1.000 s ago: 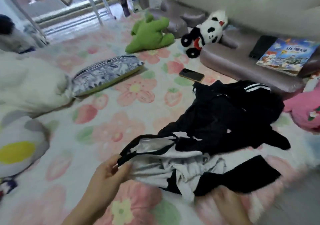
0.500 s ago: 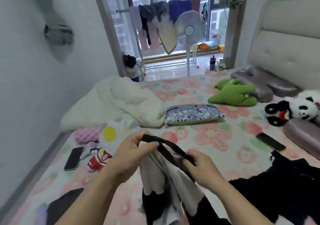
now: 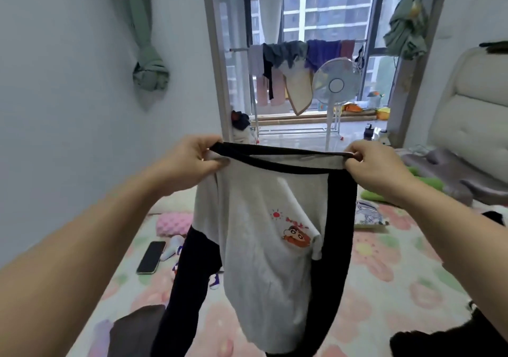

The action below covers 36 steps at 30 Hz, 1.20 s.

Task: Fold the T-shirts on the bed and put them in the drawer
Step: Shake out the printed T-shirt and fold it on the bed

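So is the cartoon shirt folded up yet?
No, unfolded. The T-shirt hangs full length in the air, its black collar pinched at each end by the left hand and right hand, above the bed.

Floral bed point(image 3: 384, 288): phone point(image 3: 151, 257), pink cushion point(image 3: 173, 221), patterned pillow point(image 3: 368, 216), dark clothes point(image 3: 445, 340).

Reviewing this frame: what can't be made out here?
Head view only:
T-shirt lower end: cut off by the bottom edge.
Middle of the bed: hidden behind the T-shirt that the left hand and right hand hold up.
Dark clothes pile: cut by the bottom-right corner.
The drawer: not in view.
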Available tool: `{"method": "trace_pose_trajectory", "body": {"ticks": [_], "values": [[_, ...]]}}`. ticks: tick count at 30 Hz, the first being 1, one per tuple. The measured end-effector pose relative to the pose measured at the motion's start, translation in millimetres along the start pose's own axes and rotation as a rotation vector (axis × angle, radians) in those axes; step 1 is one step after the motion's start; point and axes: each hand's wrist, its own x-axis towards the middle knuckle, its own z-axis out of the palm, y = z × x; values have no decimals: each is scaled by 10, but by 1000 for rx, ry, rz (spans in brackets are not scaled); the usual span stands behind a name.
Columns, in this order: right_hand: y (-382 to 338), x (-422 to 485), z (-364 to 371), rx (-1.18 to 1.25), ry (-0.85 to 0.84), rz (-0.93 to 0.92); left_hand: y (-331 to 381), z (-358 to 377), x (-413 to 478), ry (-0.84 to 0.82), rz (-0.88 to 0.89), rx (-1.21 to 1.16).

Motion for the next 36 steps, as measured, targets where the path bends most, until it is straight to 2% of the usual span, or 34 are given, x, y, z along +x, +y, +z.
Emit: {"method": "trace_pose_trajectory", "body": {"ticks": [2,4,6,8,11,15,16,19,22,24,28,33,36], "values": [[-114,41,-37,259,7,148,42,-35,2,-40,-53,-103],[-264,64,-82,531,-24,293,85,-28,-26,-145,-124,-346],[-395,56,-129,565,-47,326,84,35,-48,-265,-192,-585],[-536,3,-157,515,-83,277,106,185,-77,-371,-245,-697],[-713,-111,-105,368,-143,121,247,588,-46,-405,-270,-555],[-777,-222,-88,241,-108,-13,488,1117,54,-208,-62,-406],[-728,-219,-130,212,-70,-13,491,1153,71,-166,-71,-362],[-472,-183,-332,109,51,19,344,1110,96,-203,-132,-183],[-183,-161,-541,69,81,40,188,947,130,-177,-230,16],[-29,-168,-655,31,50,68,175,788,184,-124,-303,-7],[187,-237,-718,-142,-36,148,284,525,425,-45,-289,-63],[244,-262,-754,209,-124,340,517,421,493,-95,-221,-6],[261,-266,-812,300,-124,383,626,350,422,-236,-214,-155]]}}
